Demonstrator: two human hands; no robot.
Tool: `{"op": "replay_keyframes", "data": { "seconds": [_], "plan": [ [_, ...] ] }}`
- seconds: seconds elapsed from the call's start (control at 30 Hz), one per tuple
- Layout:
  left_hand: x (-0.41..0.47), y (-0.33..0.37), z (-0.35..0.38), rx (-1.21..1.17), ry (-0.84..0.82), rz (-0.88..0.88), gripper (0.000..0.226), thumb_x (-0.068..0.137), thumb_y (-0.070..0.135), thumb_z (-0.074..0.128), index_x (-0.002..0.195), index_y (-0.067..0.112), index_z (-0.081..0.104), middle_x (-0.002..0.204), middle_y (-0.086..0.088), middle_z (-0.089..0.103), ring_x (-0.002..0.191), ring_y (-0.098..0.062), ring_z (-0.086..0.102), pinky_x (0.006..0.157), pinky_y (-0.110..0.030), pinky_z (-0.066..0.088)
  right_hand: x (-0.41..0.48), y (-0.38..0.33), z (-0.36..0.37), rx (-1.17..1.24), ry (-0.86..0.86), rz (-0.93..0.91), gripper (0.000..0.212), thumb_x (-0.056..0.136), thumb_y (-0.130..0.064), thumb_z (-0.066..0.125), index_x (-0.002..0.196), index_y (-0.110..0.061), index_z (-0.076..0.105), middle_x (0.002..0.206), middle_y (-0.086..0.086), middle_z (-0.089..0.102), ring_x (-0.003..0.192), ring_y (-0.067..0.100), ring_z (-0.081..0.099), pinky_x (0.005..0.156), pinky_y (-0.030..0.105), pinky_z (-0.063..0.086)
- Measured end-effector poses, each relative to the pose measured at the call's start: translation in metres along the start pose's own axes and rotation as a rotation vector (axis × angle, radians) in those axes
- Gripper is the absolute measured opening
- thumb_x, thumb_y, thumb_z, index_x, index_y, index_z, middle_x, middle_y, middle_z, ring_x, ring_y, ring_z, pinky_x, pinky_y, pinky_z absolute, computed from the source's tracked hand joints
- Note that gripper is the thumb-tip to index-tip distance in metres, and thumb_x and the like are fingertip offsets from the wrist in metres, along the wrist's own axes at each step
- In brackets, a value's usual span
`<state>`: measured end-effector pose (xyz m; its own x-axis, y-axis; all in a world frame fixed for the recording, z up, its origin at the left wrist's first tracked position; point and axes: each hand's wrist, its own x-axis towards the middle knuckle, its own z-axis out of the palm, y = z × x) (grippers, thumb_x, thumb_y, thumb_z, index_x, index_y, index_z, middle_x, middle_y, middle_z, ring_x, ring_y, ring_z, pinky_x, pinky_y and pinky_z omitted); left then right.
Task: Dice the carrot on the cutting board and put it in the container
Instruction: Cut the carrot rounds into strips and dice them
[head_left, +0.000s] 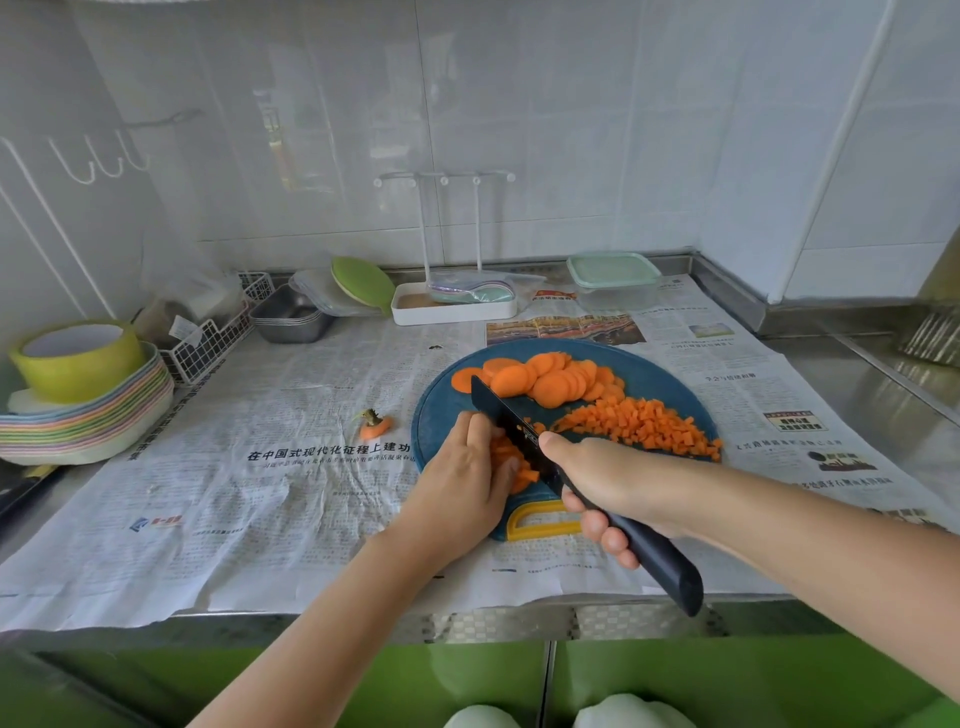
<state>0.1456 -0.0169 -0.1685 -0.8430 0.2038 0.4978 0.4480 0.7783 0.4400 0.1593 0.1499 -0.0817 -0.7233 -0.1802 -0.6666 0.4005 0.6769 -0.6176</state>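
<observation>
On round blue board (442, 402), small carrot cubes (641, 427)

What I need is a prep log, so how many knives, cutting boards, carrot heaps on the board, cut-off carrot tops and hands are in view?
knife: 1
cutting board: 1
carrot heaps on the board: 3 (round slices, dice, pieces being cut)
carrot top: 1
hands: 2 (left hand, right hand)
Total: 8

Steel counter (852, 395) under newspaper (291, 499) (stacked plates (88, 421), wire basket (208, 348), metal trays (291, 317) at left)
</observation>
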Motion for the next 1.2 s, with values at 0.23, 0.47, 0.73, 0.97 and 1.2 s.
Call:
{"op": "replay_keyframes", "data": {
  "seconds": [0.23, 0.47, 0.73, 0.97, 1.2],
  "plan": [
    [-0.001, -0.001, 0.003, 0.027, 0.006, 0.008, 0.021, 0.095, 0.020, 0.051, 0.108, 0.003, 0.046, 0.105, 0.001, 0.041, 0.086, -0.012, 0.045, 0.071, -0.013, 0.028, 0.007, -0.005, 0.012, -0.043, 0.081, 0.006, 0.065, 0.097, -0.067, 0.024, 0.078, -0.008, 0.044, 0.045, 0.002, 0.042, 0.031, 0.015, 0.037, 0.038, 0.020, 0.035],
    [-0.003, 0.006, 0.001, 0.026, 0.010, -0.063, 0.021, 0.096, 0.020, 0.049, 0.109, 0.004, 0.045, 0.105, 0.002, 0.039, 0.086, -0.016, 0.048, 0.068, -0.015, 0.030, 0.016, -0.003, 0.004, 0.020, 0.083, -0.050, 0.063, 0.099, -0.064, 0.027, 0.079, -0.008, 0.047, 0.050, 0.004, 0.046, 0.036, 0.016, 0.040, 0.040, 0.022, 0.036],
    [-0.004, 0.013, 0.002, 0.042, 0.054, -0.112, 0.023, 0.097, 0.024, 0.049, 0.109, 0.004, 0.046, 0.112, -0.001, 0.042, 0.092, -0.019, 0.053, 0.075, -0.022, 0.041, -0.001, 0.012, -0.013, 0.244, 0.051, -0.175, 0.060, 0.100, -0.061, 0.029, 0.071, -0.011, 0.045, 0.044, 0.000, 0.041, 0.034, 0.015, 0.035, 0.039, 0.023, 0.035],
    [-0.004, 0.014, 0.002, 0.060, 0.067, -0.105, 0.023, 0.096, 0.024, 0.052, 0.105, 0.002, 0.048, 0.105, -0.002, 0.041, 0.087, -0.019, 0.050, 0.072, -0.018, 0.035, -0.010, 0.017, -0.001, 0.268, 0.014, -0.189, 0.059, 0.100, -0.060, 0.029, 0.069, -0.012, 0.044, 0.045, 0.001, 0.040, 0.034, 0.015, 0.034, 0.039, 0.021, 0.035],
    [-0.002, 0.013, 0.004, 0.053, 0.067, -0.132, 0.020, 0.095, 0.022, 0.051, 0.104, 0.004, 0.046, 0.104, 0.003, 0.037, 0.089, -0.020, 0.050, 0.072, -0.023, 0.037, -0.004, 0.025, 0.012, 0.307, 0.043, -0.200, 0.059, 0.100, -0.060, 0.029, 0.069, -0.012, 0.043, 0.045, 0.000, 0.041, 0.032, 0.015, 0.037, 0.039, 0.021, 0.035]
  ]
}}
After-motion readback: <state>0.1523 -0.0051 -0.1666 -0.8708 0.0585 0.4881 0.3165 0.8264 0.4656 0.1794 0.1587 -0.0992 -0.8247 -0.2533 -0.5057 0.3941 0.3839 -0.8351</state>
